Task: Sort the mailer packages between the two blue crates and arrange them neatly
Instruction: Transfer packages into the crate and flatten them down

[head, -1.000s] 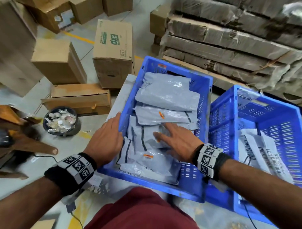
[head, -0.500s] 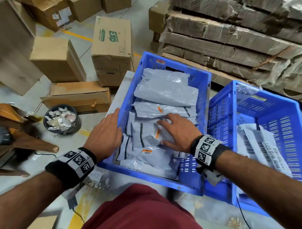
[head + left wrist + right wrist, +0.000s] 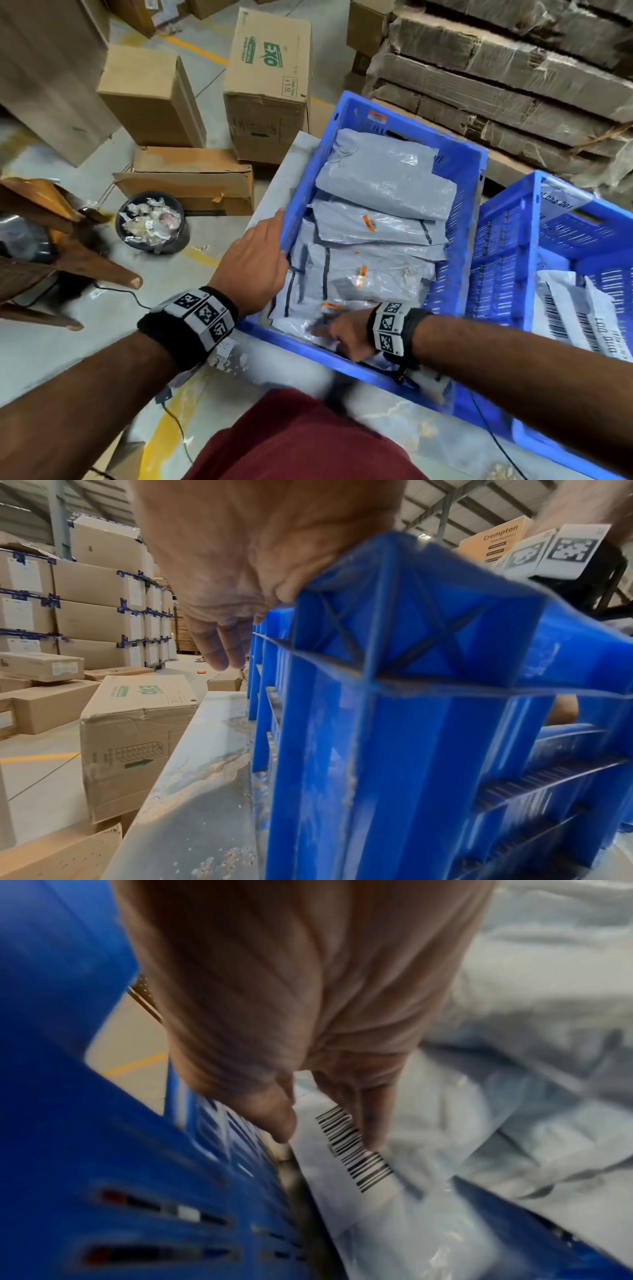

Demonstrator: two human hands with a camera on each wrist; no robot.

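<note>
The left hand (image 3: 251, 260) rests on the left crate's (image 3: 469, 192) rim, fingers (image 3: 222, 645) nearly straight. The right hand (image 3: 346, 334) pinches a barcoded mailer (image 3: 346, 1172) between thumb and fingers.

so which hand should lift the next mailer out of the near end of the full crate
Right. The right hand already reaches onto the barcoded mailer by the near wall, while the left hand rests on the crate rim.
</note>
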